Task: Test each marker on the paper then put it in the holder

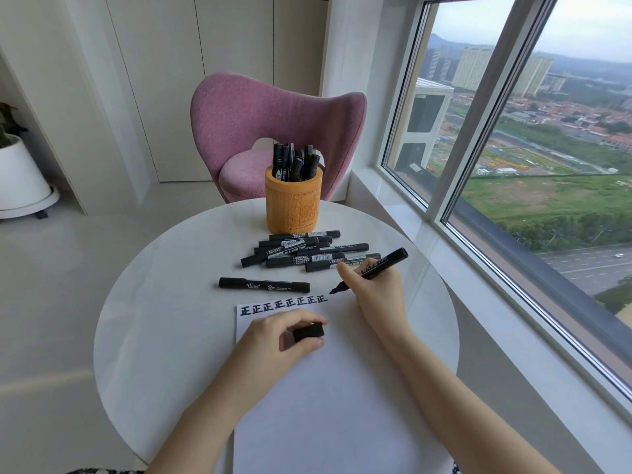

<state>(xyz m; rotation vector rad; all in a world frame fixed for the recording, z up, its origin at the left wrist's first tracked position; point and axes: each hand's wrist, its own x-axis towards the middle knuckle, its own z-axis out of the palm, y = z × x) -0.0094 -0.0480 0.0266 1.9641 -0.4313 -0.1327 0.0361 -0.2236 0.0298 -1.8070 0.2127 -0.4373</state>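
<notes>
Marker in hand: uncapped marker [372,270], a black barrel with a printed label, slanting up to the right, its chisel tip just off the right end of the row of marks [284,304].
Right hand [374,292]: fingers clamped on the barrel in a writing grip.
Left hand [284,336]: fingers pinched on the stubby black cap [308,331], resting on the paper [328,388] and pinning it.
Doing it well: I'd say lower the tip flat, draw firm strokes, and keep the cap close for a straight push-on.
Waiting markers: a loose heap [304,251] further back on the surface, one capped marker [264,284] lying apart beside the sheet.
Holder [294,203]: carved, honey-coloured cylinder, already bristling with markers.
Surface [154,302]: round, smooth, glossy white.
</notes>
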